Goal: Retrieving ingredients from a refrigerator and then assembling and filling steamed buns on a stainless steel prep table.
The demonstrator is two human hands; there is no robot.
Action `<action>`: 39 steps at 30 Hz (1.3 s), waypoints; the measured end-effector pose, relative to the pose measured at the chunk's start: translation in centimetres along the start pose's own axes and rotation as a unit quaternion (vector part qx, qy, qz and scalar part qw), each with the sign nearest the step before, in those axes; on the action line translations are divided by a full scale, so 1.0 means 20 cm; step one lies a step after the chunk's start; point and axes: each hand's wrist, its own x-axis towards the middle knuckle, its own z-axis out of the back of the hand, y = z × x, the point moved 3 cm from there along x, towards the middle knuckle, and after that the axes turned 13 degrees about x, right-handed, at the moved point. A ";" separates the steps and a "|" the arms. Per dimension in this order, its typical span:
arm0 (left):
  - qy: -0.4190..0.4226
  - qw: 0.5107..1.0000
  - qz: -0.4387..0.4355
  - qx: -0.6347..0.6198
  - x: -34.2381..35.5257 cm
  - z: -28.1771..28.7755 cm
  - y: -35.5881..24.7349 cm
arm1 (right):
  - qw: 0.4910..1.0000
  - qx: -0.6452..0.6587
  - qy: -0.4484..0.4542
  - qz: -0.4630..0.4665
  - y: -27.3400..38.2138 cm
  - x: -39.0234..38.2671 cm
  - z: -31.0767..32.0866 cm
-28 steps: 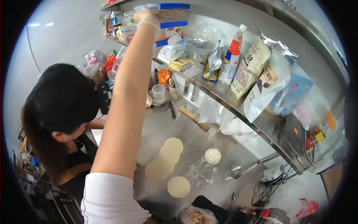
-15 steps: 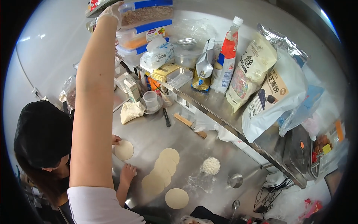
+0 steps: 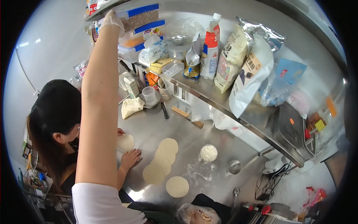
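My left hand [image 3: 112,22], in a clear plastic glove, is raised at upper left with fingers curled beside stacked blue-lidded food containers [image 3: 141,16]; what they hold, if anything, is hidden. My right hand is out of sight. Below lie overlapping pale dough rounds [image 3: 162,160] and a separate round [image 3: 177,186] on the steel table [image 3: 145,127]. A co-worker [image 3: 54,108] in a black cap has one hand [image 3: 130,157] spread near another round [image 3: 126,141], the other at its far edge.
A steel shelf [image 3: 199,89] crowded with bags, a bottle [image 3: 210,48] and tubs crosses the back. A bowl of white powder [image 3: 209,152], a metal cup [image 3: 234,167], spoon [image 3: 235,192], knife [image 3: 165,110], wooden tool [image 3: 181,112] and plastic bag of food [image 3: 197,215] are on the table.
The view has swung, and my raised left arm appears further left, its hand at the containers' left end. The co-worker's hands and dough round have come into sight.
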 end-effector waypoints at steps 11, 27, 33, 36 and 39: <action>0.069 0.819 0.174 -0.543 -0.87 0.14 0.30 | 0.995 -0.060 -0.058 0.053 0.27 -0.22 0.22; 0.542 0.709 0.360 -0.271 -3.02 0.67 1.81 | 0.740 0.637 -0.038 0.213 0.50 -0.15 0.62; 0.685 0.626 0.327 -0.178 -3.35 0.21 2.09 | 0.730 0.676 -0.094 0.037 0.06 0.01 0.56; 0.722 0.604 0.298 -0.159 -3.38 -0.02 2.11 | 0.697 0.705 -0.129 -0.015 -0.02 0.13 0.59; 0.745 0.604 0.239 -0.151 -3.37 -0.23 2.22 | 0.680 0.716 -0.157 -0.028 -0.09 0.28 0.59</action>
